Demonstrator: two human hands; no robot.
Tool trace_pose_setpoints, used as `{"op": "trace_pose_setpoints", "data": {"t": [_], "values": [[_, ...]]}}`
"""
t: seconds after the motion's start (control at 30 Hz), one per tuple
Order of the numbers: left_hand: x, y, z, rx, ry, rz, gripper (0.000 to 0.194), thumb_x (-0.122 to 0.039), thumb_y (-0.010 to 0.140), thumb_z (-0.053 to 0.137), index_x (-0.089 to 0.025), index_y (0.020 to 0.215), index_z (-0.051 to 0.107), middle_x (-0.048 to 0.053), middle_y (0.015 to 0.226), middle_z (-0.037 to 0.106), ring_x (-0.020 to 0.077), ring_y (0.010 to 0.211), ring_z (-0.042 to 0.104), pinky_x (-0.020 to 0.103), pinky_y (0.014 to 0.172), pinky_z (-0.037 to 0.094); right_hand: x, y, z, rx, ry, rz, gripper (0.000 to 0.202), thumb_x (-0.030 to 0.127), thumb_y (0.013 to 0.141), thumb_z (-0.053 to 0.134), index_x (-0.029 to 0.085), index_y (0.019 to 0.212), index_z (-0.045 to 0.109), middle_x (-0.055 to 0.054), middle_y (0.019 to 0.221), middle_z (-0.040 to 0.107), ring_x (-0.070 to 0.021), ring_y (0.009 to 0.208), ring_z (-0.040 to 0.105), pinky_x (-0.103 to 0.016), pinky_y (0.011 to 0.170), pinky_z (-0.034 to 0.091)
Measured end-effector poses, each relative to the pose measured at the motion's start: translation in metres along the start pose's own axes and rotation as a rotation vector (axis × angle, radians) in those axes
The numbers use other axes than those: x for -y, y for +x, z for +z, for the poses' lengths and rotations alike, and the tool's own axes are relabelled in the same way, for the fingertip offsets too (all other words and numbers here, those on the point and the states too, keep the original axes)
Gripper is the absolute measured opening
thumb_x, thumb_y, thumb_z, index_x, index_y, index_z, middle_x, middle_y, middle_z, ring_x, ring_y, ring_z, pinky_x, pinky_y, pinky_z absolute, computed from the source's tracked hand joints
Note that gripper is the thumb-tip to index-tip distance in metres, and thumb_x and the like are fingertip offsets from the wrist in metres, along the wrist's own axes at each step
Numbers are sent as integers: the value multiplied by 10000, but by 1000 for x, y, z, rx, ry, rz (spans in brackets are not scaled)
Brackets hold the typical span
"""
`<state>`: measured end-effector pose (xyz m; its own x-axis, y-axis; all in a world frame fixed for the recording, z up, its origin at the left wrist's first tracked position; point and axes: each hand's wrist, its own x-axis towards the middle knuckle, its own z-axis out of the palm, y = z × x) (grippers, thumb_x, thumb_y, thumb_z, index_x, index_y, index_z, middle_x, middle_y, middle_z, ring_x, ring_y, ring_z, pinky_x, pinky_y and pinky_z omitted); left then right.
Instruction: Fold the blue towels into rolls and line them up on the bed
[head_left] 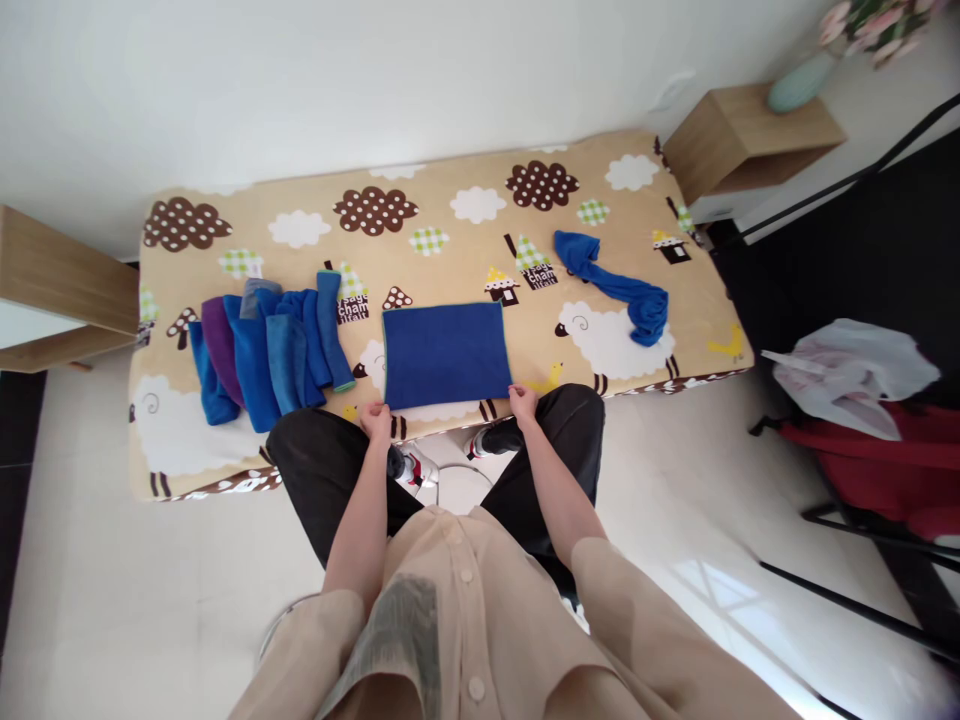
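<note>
A dark blue cloth (447, 354) with a thin green edge lies flat as a rectangle on the patterned bed sheet (450, 260). My left hand (376, 419) pinches its near left corner, and my right hand (523, 401) pinches its near right corner. To the left, several rolled or folded cloths (266, 350) in blue, purple and grey lie side by side. A crumpled, twisted blue cloth (615, 285) rests on the sheet to the right.
Wooden shelf units stand at the left (67, 290) and back right (750, 140); the right one bears a vase (801, 82) with flowers. A plastic bag (855, 370) sits on something red at the right. My knees reach the bed's front edge.
</note>
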<state>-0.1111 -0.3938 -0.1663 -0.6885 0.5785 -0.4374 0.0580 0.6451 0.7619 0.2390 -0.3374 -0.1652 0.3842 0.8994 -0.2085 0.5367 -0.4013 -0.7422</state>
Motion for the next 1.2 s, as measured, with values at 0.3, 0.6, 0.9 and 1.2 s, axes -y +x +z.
{"op": "trace_pose_setpoints", "data": {"t": [0.3,0.6,0.9,1.2], "values": [[-4,2,3,231,-82,-16,366,-195,755,583,-141,1087,727,-22,677,562,96,578,586,256,675,576,-3,-1,-2,55,73,-7,426,125,634,600,104,1026,764,-50,801,709,-188,709,606,-366,849,561],[-6,18,-7,133,216,339,345,-88,673,567,-153,937,779,93,1017,669,171,828,648,371,943,570,1,10,2,-13,-46,-83,336,79,652,539,122,896,767,-142,1109,698,-242,988,670,-413,1002,530],[-14,38,0,334,77,472,184,-135,755,562,-158,888,688,143,1210,720,234,1228,650,417,1086,518,-4,23,10,114,182,-60,284,192,774,613,130,982,797,-113,997,794,-232,868,736,-405,921,582],[-14,44,2,380,-84,428,199,-137,789,543,-165,954,652,116,1112,753,225,1074,713,402,930,601,-4,27,8,153,317,-84,159,214,819,630,147,945,699,-140,1095,775,-213,1068,727,-388,1026,544]]}}
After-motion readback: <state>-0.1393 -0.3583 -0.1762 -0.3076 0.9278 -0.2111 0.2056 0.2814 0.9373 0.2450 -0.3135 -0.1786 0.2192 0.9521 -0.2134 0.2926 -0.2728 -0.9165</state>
